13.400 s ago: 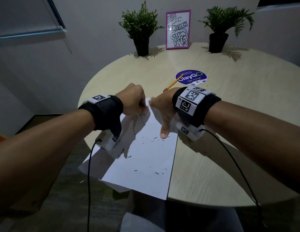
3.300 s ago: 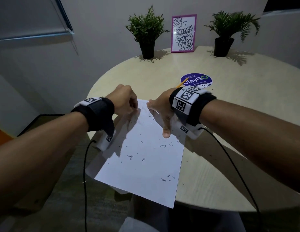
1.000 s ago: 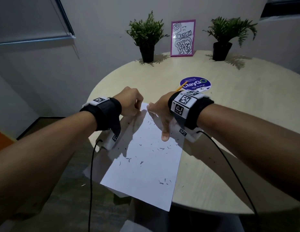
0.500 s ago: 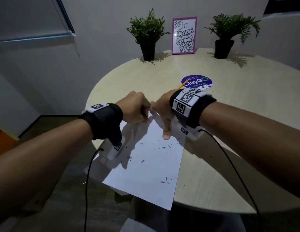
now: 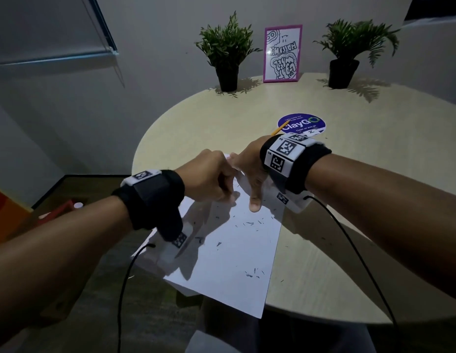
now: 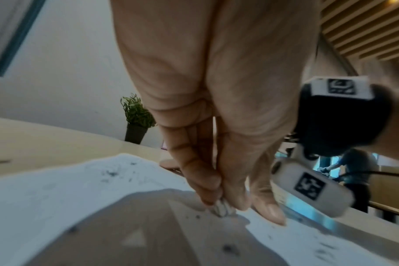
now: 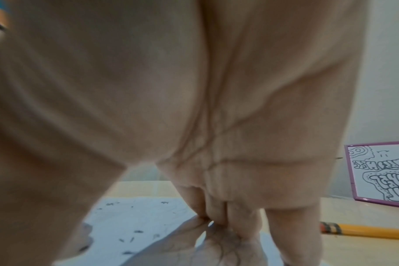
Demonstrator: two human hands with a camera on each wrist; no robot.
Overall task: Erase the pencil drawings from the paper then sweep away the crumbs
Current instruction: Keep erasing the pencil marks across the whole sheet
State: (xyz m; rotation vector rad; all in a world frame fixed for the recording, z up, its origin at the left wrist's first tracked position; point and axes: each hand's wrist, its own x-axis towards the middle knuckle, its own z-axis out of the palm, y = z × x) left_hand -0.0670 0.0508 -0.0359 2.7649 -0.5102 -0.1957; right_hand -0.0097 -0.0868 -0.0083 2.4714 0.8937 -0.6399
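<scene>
Head view: left hand (image 5: 209, 179) fisted on the paper (image 5: 232, 250), right hand (image 5: 249, 171) flat beside it, crumbs (image 5: 251, 273) below.
Left wrist: fingertips (image 6: 207, 181) pinch an eraser (image 6: 222, 209) against paper.
Right wrist: fingers (image 7: 216, 207) pressing paper; pencil (image 7: 365, 232) right of them.

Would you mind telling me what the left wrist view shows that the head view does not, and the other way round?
Only the left wrist view shows the small white eraser pinched in the left hand's fingertips, pressed on the paper; from the head camera the left hand hides it.

Only the head view shows the whole sheet overhanging the round table, the yellow pencil by the purple sticker, the framed drawing and the second plant.

Both show the paper, its dark crumbs, the right hand resting on it, and one potted plant.
</scene>
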